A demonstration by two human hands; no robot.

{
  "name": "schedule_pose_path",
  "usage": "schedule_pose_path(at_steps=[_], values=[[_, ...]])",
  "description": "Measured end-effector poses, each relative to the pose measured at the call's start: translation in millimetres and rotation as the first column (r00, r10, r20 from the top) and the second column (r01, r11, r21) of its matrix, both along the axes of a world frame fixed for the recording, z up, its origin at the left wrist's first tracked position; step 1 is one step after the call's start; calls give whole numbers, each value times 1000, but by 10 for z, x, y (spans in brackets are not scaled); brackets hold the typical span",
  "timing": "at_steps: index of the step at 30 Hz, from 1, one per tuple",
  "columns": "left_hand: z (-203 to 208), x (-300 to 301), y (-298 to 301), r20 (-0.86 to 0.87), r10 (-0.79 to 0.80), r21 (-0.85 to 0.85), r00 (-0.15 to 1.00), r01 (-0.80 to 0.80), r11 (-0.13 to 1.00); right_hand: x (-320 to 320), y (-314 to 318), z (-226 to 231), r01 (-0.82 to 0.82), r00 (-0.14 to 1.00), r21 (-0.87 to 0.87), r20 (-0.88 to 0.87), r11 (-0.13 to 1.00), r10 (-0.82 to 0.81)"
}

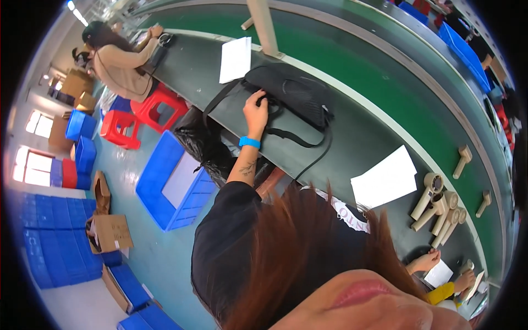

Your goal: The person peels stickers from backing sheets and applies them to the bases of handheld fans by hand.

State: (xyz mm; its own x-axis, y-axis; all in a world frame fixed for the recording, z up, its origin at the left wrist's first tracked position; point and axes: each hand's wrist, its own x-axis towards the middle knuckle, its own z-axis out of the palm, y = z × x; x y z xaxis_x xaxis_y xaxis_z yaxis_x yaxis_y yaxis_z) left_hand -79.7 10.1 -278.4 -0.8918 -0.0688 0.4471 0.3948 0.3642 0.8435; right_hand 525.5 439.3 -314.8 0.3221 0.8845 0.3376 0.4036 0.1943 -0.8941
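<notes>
A black shoulder bag (294, 91) lies on the dark bench top (338, 157), its straps trailing over the near edge. My left hand (256, 113), with a blue band at the wrist, has its fingers curled round a black strap at the bag's near side. White sheets (235, 60) lie just beyond the bag's left end; another stack of white sheets (385, 177) lies to its right. At the lower right, a bare hand (426, 261) with bent fingers is beside a small white card (439, 273). Hair hides its arm, so I cannot tell whether it is my right.
Several beige hairdryer-shaped housings (434, 203) lie on the bench at right, near a co-worker's yellow sleeve (441, 293). Beyond runs a green conveyor belt (379, 91). A blue crate (173, 181) and red stools (121, 129) stand on the floor at left; a person (118, 63) works farther along.
</notes>
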Motion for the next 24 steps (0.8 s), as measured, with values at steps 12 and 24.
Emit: schedule_pose_path(at_steps=[12, 24], values=[[304, 137, -34, -119, 57, 49, 991, -52, 997, -307, -250, 148, 53, 886, 66, 457, 996, -77], [1499, 1288, 1315, -477, -414, 128, 775, 527, 840, -220, -512, 614, -312, 942, -66, 109, 948, 318]])
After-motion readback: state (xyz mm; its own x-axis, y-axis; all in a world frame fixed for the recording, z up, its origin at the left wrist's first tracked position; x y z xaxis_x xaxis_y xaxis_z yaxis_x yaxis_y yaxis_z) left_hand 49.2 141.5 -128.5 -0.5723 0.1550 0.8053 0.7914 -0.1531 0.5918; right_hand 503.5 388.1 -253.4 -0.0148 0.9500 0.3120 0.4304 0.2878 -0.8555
